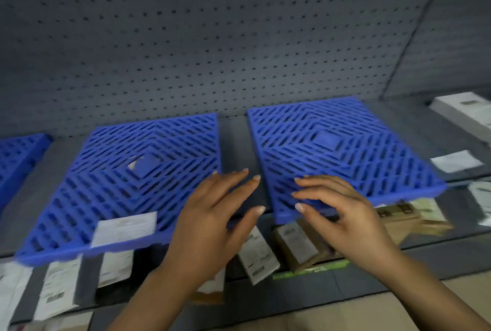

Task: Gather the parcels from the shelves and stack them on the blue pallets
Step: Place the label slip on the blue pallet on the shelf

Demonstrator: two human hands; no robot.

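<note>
Both hands are held empty, fingers spread and slightly bent, nothing gripped in either. The left hand (212, 213) is seen over the gap between two blue pallets, its fingertips just past the near right corner of the left pallet (127, 184). The right hand (342, 213) is held over the near left corner of the right pallet (345, 150); whether it touches the grid cannot be told through the blur.

Both pallets are bare of parcels, apart from a white label lying on the left one. The parcels are found lower, on the shelf beneath the pallet shelf, toward the person from the hands. A brown parcel (297, 245) is seen directly beneath and partly hidden by the right hand, its long axis running away from the person and slightly leftward. A white labelled parcel (259, 253) lies between the two wrists, tilted the same way.

The right hand is judged nearer the brown parcel, so a downward, backward reach is called for.
</note>
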